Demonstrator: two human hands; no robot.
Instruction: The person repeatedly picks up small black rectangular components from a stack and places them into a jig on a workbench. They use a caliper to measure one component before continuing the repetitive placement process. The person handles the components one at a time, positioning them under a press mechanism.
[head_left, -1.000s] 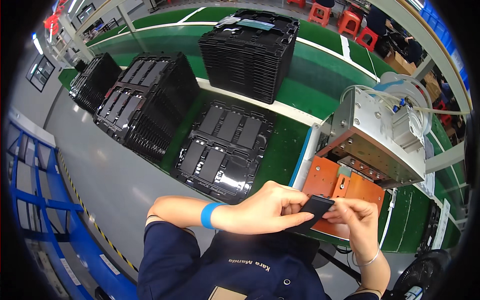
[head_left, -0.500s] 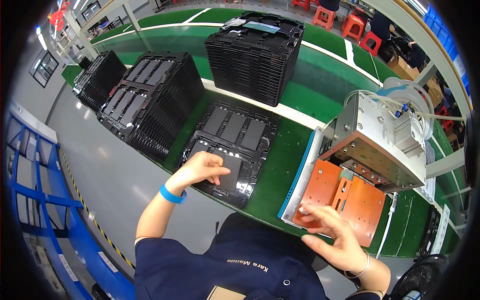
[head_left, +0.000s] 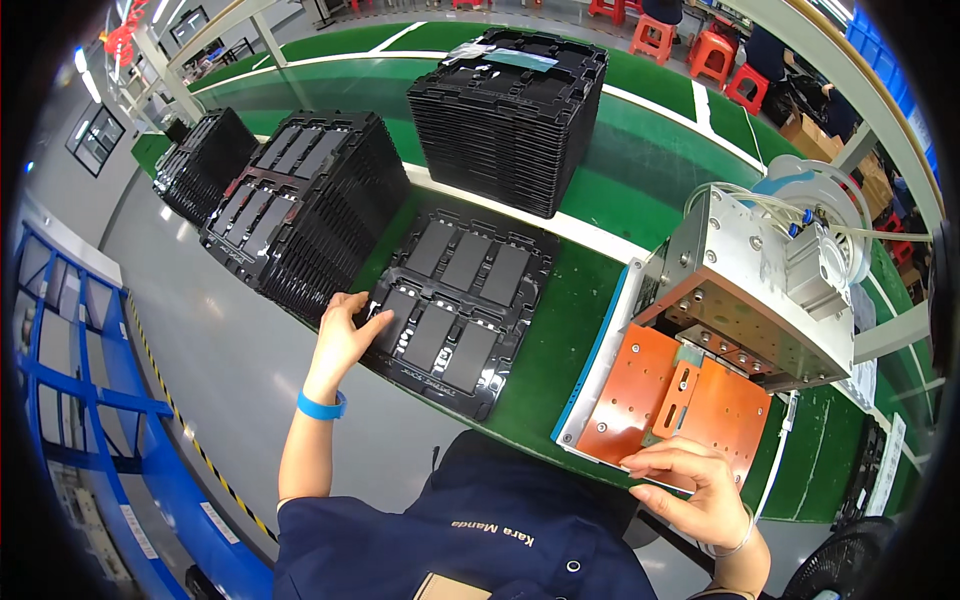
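A black plastic tray (head_left: 440, 385) on the green bench holds several flat dark rectangular pieces, such as this front-right piece (head_left: 467, 356). My left hand (head_left: 345, 335) is at the tray's left edge, its thumb and fingers apart by the front-left piece (head_left: 394, 315). Whether the fingertips touch that piece I cannot tell. My right hand (head_left: 690, 490) hovers over the near edge of an orange plate (head_left: 620, 395) with holes, its fingers loosely curved, the thumb apart and nothing between them. The plate lies at the front of a metal press-like fixture (head_left: 750, 270).
Tall stacks of black trays stand behind the tray (head_left: 505, 130), to its left (head_left: 310, 215) and at the far left (head_left: 205, 160). Blue shelving (head_left: 95, 420) is beside the aisle. A black fan (head_left: 840, 565) stands at the lower right. Red stools (head_left: 710, 55) are beyond the bench.
My left hand has moved left from the front-right piece to the tray's left edge, leaving that piece lying in the tray. My right hand has shifted slightly right and nearer to me.
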